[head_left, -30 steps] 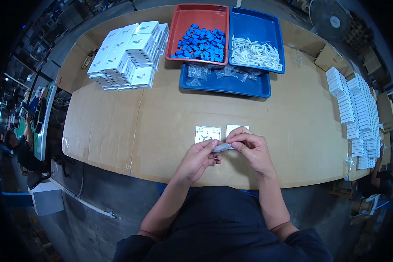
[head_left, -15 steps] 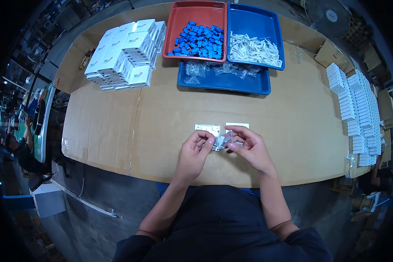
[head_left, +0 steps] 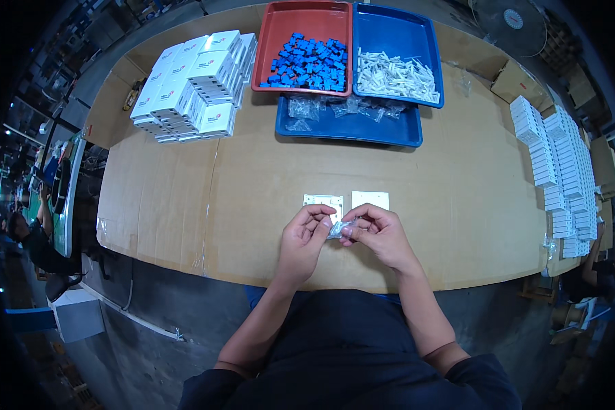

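Between my hands, just above the cardboard tabletop, is a small crumpled clear plastic bag [head_left: 336, 230] that seems to hold something whitish. My left hand [head_left: 301, 240] is closed, pinching the bag's left side between thumb and fingers. My right hand [head_left: 381, 239] pinches its right side, fingers curled. Behind my left fingertips lies a white plastic housing [head_left: 319, 199] with an open, moulded inside, partly hidden by that hand. To its right, beyond my right fingers, a flat white plate [head_left: 370, 199] lies on the table.
A red tray [head_left: 263, 41] of blue plastic pieces and a blue tray [head_left: 427, 34] of thin white pieces overlap a lower blue tray [head_left: 389, 134] with clear bags. White boxes [head_left: 184, 82] stand stacked at the far left, more white stacks [head_left: 560, 171] at the right. A person [head_left: 37, 239] sits far left.
My right hand has moved left and closed in toward my left hand. The clear bag, stretched between them before, is now bunched up, and more of the flat white plate shows.
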A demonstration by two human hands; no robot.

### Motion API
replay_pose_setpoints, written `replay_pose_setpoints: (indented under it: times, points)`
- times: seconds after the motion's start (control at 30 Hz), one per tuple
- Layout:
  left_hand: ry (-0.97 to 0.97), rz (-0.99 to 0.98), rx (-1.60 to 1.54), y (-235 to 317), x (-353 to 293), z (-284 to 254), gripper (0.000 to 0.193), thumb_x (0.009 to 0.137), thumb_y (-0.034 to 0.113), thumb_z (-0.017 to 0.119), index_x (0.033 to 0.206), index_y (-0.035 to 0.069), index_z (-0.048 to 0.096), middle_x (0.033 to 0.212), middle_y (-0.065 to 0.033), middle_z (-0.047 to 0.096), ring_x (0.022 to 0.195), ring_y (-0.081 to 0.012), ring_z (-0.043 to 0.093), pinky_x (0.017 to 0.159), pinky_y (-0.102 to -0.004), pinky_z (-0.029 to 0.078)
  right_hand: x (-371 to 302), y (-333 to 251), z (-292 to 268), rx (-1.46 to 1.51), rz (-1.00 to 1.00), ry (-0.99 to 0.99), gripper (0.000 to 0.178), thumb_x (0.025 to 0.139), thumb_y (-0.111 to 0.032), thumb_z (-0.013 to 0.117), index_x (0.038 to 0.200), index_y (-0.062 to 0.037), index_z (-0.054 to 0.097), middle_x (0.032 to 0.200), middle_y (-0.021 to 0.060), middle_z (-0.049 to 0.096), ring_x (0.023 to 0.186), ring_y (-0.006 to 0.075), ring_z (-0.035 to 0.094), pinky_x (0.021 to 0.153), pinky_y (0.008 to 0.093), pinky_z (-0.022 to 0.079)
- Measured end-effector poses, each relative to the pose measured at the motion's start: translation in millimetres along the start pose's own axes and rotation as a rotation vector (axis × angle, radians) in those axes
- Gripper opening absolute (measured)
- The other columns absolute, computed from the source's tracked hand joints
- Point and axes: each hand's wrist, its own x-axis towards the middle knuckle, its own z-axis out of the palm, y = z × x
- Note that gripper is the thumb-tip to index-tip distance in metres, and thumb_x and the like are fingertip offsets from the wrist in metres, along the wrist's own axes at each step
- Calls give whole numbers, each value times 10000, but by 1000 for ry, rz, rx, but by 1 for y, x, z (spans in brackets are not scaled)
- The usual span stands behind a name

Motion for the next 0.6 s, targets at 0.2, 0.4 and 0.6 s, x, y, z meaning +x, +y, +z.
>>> replay_pose_setpoints:
  times: [0.2, 0.4, 0.6]
  points:
    - [-36, 23, 22, 8, -3, 3, 324, 991, -57, 614, 1310, -42, 562, 1174, -86, 623, 1101, -120, 615, 999, -267, 504, 2, 4, -4, -33, -29, 29, 178, 986, 26, 682, 1152, 55, 623, 1055, 117, 703, 925, 171, 734, 815, 296, 625]
    - [41, 6, -38, 6, -2, 1, 451, 937, -119, 644, 1363, -36, 522, 1127, -87, 615, 1074, -124, 622, 979, -271, 531, 4, 8, -6, -29, -46, 23, 186, 979, 45, 682, 1156, 53, 624, 1006, 105, 704, 912, 154, 731, 834, 277, 604]
    - [129, -63, -174, -4, -1, -8, 428, 939, -134, 643, 1334, -20, 522, 1107, -90, 624, 1000, -124, 643, 940, -270, 555, 7, 12, -6, -46, -65, 17, 200, 966, 44, 699, 1147, 54, 615, 972, 97, 709, 909, 146, 734, 831, 265, 589]
